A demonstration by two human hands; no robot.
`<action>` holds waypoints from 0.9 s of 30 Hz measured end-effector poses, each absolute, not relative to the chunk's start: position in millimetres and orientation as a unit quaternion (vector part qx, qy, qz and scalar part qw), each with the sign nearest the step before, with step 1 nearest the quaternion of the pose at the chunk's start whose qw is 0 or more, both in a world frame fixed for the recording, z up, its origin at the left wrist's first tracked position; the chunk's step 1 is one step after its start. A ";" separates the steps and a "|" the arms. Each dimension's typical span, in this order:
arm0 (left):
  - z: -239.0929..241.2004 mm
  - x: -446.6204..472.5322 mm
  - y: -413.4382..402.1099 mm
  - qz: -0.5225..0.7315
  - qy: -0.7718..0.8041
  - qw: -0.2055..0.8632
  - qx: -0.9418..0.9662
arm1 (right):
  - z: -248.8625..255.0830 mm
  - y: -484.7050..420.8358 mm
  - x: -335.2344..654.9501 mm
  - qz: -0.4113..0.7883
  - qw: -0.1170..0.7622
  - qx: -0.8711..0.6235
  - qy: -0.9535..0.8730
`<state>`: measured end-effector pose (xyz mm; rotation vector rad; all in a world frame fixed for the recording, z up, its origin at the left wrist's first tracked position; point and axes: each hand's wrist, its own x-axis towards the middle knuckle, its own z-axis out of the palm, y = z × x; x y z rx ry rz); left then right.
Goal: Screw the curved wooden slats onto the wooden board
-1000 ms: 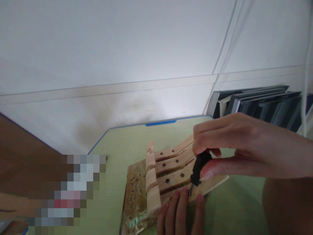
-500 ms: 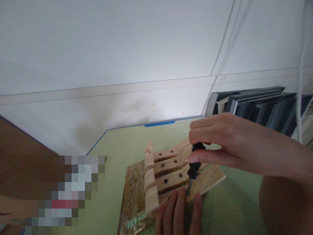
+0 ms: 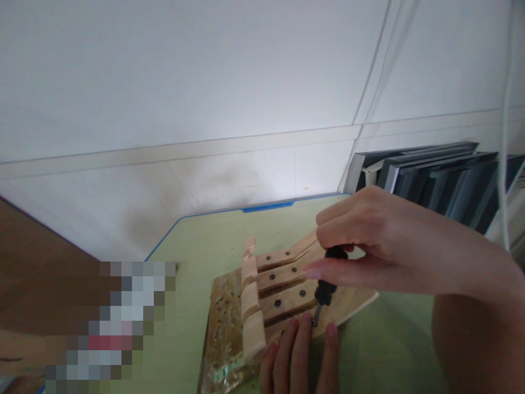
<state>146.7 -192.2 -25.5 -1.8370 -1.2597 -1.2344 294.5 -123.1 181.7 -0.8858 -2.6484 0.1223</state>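
Observation:
A slatted pale wooden rack (image 3: 287,295), with dark screws in its slats and a thick notched bar along its left end, lies tilted over a brown, tape-covered board (image 3: 223,323). My right hand (image 3: 365,241) grips the black handle of a screwdriver (image 3: 325,290). The screwdriver leans, its metal tip down at a screw (image 3: 314,322) in the nearest slat. From the bottom edge, my left hand (image 3: 293,355) holds the near slat, its fingertips pressed on the wood on both sides of that screw. The palm of this hand is out of frame.
The green tabletop (image 3: 197,246) has a blue edge and stands against a white wall (image 3: 205,71). Several dark flat panels (image 3: 443,180) lean at the right beside a hanging white cable (image 3: 503,164). A pixelated patch (image 3: 118,323) covers something at the left.
My right hand has turned slightly on the handle, and the screwdriver leans more, its top shifted to the right. The left hand and the rack stay almost where they were.

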 end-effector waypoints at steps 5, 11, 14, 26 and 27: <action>-30.1 157.4 -185.8 -0.558 -0.479 0.286 -0.614 | 186.2 -126.8 295.2 0.078 0.193 -0.246 -0.947; -33.4 156.9 -185.7 -0.553 -0.484 0.274 -0.620 | 187.9 -130.8 307.1 0.100 0.191 -0.236 -0.947; -34.0 157.1 -183.6 -0.554 -0.482 0.279 -0.619 | 188.5 -129.7 311.4 0.125 0.187 -0.227 -0.947; -26.4 143.6 -190.8 -0.467 -0.467 0.286 -0.694 | 191.3 -122.4 313.0 0.142 0.181 -0.229 -0.946; -26.6 145.1 -190.0 -0.481 -0.472 0.283 -0.683 | 191.0 -122.9 311.6 0.133 0.176 -0.234 -0.947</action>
